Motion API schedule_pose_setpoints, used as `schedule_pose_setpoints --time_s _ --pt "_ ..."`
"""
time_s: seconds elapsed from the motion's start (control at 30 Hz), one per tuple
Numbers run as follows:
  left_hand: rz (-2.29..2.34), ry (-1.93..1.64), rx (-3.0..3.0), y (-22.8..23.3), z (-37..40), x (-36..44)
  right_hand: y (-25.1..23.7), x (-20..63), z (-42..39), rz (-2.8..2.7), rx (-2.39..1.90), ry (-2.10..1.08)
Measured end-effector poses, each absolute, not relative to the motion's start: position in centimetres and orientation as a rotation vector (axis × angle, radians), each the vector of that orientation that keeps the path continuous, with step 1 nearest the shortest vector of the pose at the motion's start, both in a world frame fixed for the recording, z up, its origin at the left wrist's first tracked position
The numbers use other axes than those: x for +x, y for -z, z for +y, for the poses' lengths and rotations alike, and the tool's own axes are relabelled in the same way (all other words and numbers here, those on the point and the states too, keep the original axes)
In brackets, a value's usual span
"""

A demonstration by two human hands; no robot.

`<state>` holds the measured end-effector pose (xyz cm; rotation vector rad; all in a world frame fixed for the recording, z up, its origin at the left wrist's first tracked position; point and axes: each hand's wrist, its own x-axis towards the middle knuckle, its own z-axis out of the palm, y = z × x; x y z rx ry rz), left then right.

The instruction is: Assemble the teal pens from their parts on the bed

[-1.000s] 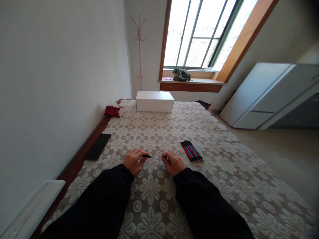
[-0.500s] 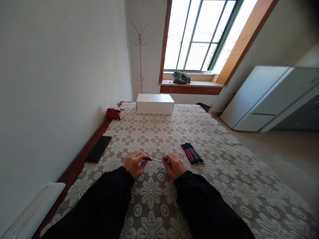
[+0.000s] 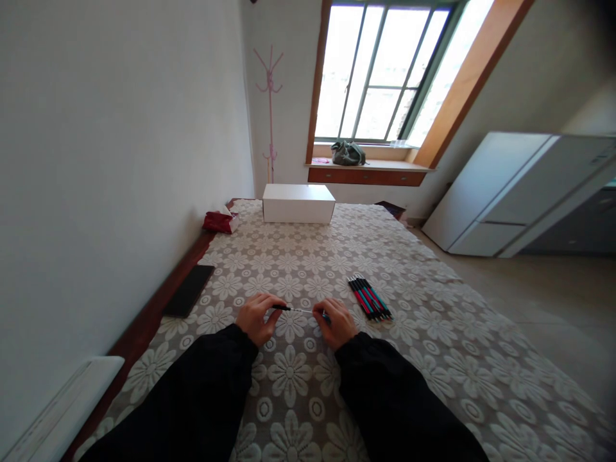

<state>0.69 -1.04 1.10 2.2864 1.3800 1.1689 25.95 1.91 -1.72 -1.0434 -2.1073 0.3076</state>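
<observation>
Over the patterned tablecloth, my left hand [image 3: 260, 317] pinches the black end of a slim pen [image 3: 283, 307]. A thin, pale rod [image 3: 301, 310] runs from that black end to the fingertips of my right hand [image 3: 335, 321]. My right thumb and fingers are closed on the other side, where a bit of teal shows between them. How the parts join inside my right fingers is hidden. Right of my right hand lies a row of several similar pens [image 3: 369, 298], black with pink and teal barrels, their silvery tips facing away from me.
A white box [image 3: 298, 208] stands at the far end of the tablecloth [image 3: 291, 375]. To the left are a dark flat tablet-like object [image 3: 189, 290] and a red tissue pack [image 3: 219, 222]. A white wall [image 3: 120, 160] borders the left side.
My hands keep their grip on the pen and have barely moved. The view has tilted slightly, so the surroundings sit a little lower in the picture.
</observation>
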Motion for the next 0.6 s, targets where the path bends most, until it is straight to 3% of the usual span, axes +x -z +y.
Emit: schedule_pose_setpoints --time_s 0.6 --pt "1.313 -1.165 2.372 -0.67 -0.79 0.65 1.45 25.86 1.74 -2.155 -1.017 -0.283"
